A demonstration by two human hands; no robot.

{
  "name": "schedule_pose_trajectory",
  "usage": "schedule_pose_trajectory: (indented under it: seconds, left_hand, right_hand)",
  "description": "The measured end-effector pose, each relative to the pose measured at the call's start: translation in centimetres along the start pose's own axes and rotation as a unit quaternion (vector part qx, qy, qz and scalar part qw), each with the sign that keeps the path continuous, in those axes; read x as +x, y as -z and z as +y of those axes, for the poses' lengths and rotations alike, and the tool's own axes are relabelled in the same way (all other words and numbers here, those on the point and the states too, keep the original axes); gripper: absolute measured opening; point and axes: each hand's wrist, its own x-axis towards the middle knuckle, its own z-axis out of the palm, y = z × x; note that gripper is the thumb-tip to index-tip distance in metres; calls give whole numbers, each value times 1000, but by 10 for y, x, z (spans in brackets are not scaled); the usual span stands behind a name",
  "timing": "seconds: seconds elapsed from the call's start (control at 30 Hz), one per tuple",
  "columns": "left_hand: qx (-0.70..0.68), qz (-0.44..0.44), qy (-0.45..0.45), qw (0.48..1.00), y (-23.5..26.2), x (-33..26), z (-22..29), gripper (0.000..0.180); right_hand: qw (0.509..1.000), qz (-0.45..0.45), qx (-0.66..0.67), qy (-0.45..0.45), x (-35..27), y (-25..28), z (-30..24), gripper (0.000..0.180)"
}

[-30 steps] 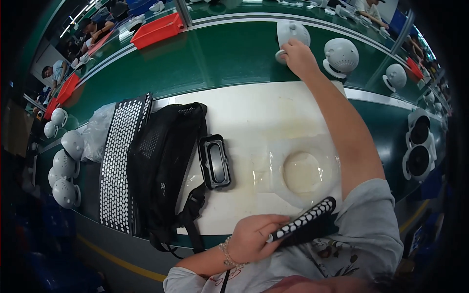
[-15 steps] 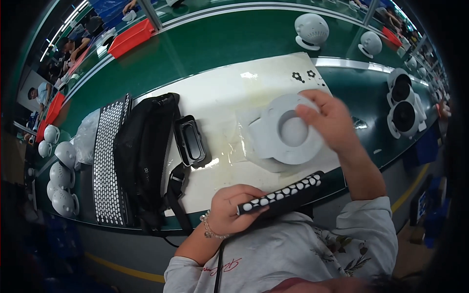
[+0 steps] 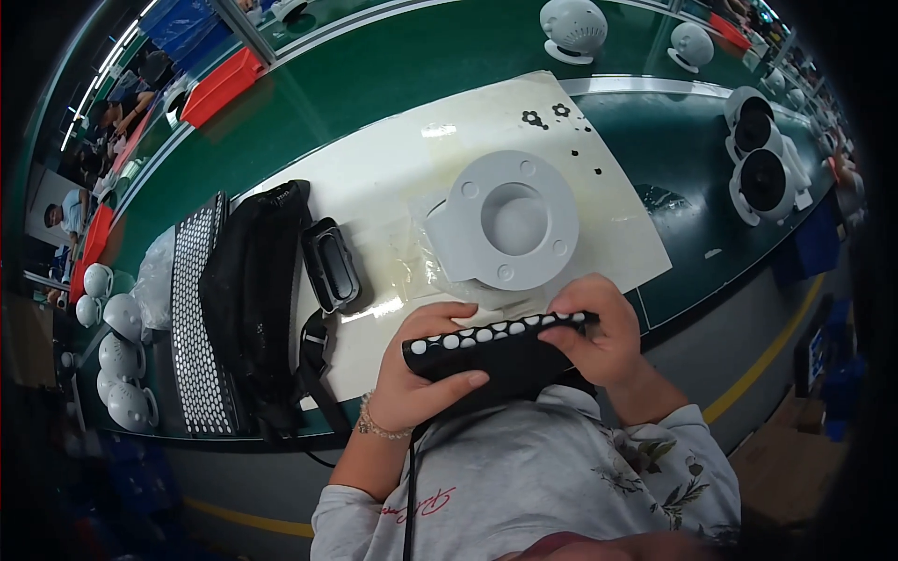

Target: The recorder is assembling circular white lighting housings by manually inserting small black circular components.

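Both hands hold a black strip [image 3: 496,348] dotted with white round stickers, close to my chest. My left hand [image 3: 423,371] grips its left end. My right hand [image 3: 599,329] closes over its right end, fingers on the top edge. Just beyond the strip, a grey round flanged base [image 3: 510,224] with a shallow central dish lies on the white mat [image 3: 393,178], partly on a clear plastic bag [image 3: 426,262]. Neither hand touches the base.
A black mesh bag [image 3: 253,299] with a black rectangular part [image 3: 330,265] lies left, beside a long dotted sticker sheet [image 3: 192,327]. White dome-shaped housings [image 3: 117,351] sit at the far left, others [image 3: 572,26] on the green belt, and open housings [image 3: 762,168] at the right. Red bins [image 3: 223,86] stand behind.
My right hand brought the grey base from the belt to the mat, let it go and came back to grip the strip's right end. The strip is now held level in both hands.
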Motion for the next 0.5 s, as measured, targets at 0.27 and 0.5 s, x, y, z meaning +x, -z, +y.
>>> schedule_pose_trajectory:
  seconds: [0.27, 0.5]
  left_hand:
    - [97, 18, 34, 995, 5, -7, -9, 24]
    - [161, 18, -49, 986, 6, -9, -14, 29]
  right_hand:
    - [958, 70, 163, -224, -6, -5, -5, 21]
    - [999, 30, -15, -14, 2, 7, 9, 23]
